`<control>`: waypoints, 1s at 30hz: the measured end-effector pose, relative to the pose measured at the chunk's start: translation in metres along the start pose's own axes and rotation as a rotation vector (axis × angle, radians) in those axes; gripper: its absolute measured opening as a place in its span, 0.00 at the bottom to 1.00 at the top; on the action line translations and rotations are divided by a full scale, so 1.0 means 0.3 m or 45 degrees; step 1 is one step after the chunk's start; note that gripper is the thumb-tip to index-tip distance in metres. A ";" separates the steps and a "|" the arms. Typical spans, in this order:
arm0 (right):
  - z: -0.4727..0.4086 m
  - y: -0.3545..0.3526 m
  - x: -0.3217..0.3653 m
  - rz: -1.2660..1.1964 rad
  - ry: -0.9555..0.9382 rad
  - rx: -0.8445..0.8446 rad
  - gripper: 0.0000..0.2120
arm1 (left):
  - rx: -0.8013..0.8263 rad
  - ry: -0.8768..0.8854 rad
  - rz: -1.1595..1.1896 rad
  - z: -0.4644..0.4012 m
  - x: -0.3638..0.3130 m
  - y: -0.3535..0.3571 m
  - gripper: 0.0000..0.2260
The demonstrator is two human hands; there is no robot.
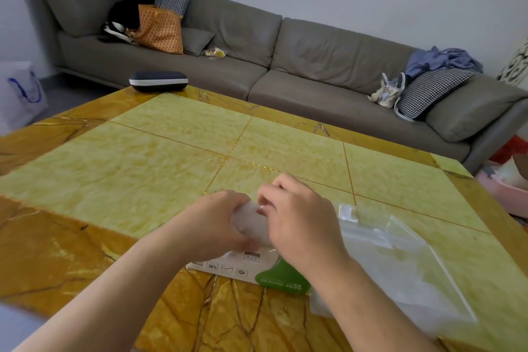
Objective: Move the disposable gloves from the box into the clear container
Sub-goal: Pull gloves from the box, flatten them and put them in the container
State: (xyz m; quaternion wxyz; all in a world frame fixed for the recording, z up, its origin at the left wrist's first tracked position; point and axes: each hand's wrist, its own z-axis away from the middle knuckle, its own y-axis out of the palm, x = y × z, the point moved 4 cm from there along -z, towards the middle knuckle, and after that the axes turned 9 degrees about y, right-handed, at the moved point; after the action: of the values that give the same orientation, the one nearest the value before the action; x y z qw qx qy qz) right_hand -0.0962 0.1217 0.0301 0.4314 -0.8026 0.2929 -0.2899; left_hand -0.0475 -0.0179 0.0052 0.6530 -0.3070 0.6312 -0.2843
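Observation:
A wad of translucent disposable gloves (250, 224) is held just above the white and green glove box (243, 267), which lies flat on the table near its front edge. My left hand (213, 223) grips the wad from the left with curled fingers. My right hand (297, 214) pinches it from the right and above. The clear container (400, 260) lies to the right of the box, partly under my right forearm. Most of the wad is hidden between my hands.
The yellow marble-patterned table (171, 157) stretches ahead. A dark case with a white stripe (158, 80) sits at its far left corner. Behind it runs a grey sofa (314, 66) with bags, cushions and clothes. A white bag (23, 94) stands on the floor at left.

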 end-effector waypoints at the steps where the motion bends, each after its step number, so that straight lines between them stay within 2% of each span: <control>1: -0.002 0.006 -0.011 -0.046 0.020 -0.046 0.09 | 0.003 -0.005 0.010 -0.001 0.003 0.001 0.13; 8: -0.014 -0.026 -0.082 -0.313 0.217 -0.268 0.09 | 0.017 -0.030 0.051 0.013 0.004 0.001 0.16; 12: -0.046 -0.115 -0.145 -0.737 0.480 -0.420 0.09 | 0.025 -0.067 0.026 0.019 0.000 0.003 0.20; 15: -0.059 -0.153 -0.194 -1.101 0.692 -0.338 0.06 | 0.016 -0.079 0.050 0.016 0.000 -0.002 0.25; 19: -0.026 -0.168 -0.227 -1.421 0.831 -0.185 0.07 | 0.026 0.034 0.037 0.017 -0.013 -0.033 0.48; 21: -0.006 -0.172 -0.232 -1.546 0.822 -0.099 0.06 | 0.028 0.133 0.100 0.036 -0.050 -0.063 0.52; 23: 0.010 -0.183 -0.226 -1.647 0.760 -0.004 0.04 | 0.004 0.228 0.335 0.062 -0.115 -0.093 0.44; 26: 0.031 -0.200 -0.199 -1.824 0.675 0.123 0.07 | -0.085 0.295 0.823 0.072 -0.198 -0.083 0.20; 28: 0.043 -0.211 -0.191 -1.759 0.643 0.129 0.04 | -0.244 0.174 0.982 0.062 -0.204 -0.064 0.11; 30: 0.053 -0.220 -0.203 -1.574 0.639 0.046 0.08 | -0.342 0.104 1.021 0.059 -0.195 -0.055 0.07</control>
State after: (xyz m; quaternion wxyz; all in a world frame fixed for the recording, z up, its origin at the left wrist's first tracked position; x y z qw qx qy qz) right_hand -0.1104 0.2040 0.0667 0.1181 -0.7235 -0.1347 -0.6666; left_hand -0.0320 0.0165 0.0560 0.6404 -0.1081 0.7576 0.0651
